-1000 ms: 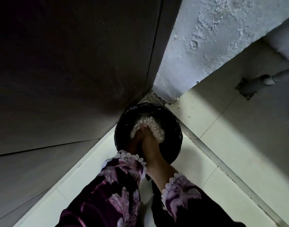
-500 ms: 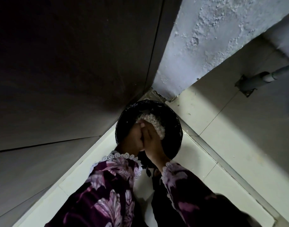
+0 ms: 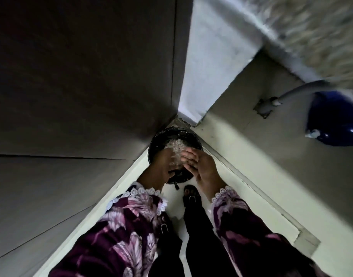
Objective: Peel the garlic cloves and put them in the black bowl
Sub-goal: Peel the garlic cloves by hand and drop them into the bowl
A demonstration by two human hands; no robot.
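1. Here, the left hand [image 3: 159,168] is cupped over the near-left rim of the black bowl [image 3: 171,134]; whether its fingers hold anything I cannot tell.
2. Between the hands, a pale heap, probably garlic skins or cloves [image 3: 174,146], lies in the bowl, just beyond and below both palms; it shows no clear long axis.
3. The right hand [image 3: 199,166] curls its fingers over the heap's right edge and seems nearer it; whether it holds anything is unclear.
4. The bowl sits on the tiled floor [image 3: 241,196], in the wall's corner.

I stood in a home's utility corner: pale floor tiles [image 3: 257,212], a drain pipe [image 3: 297,92] and blue container [image 3: 335,118] at right, rough plastered wall [image 3: 215,56].
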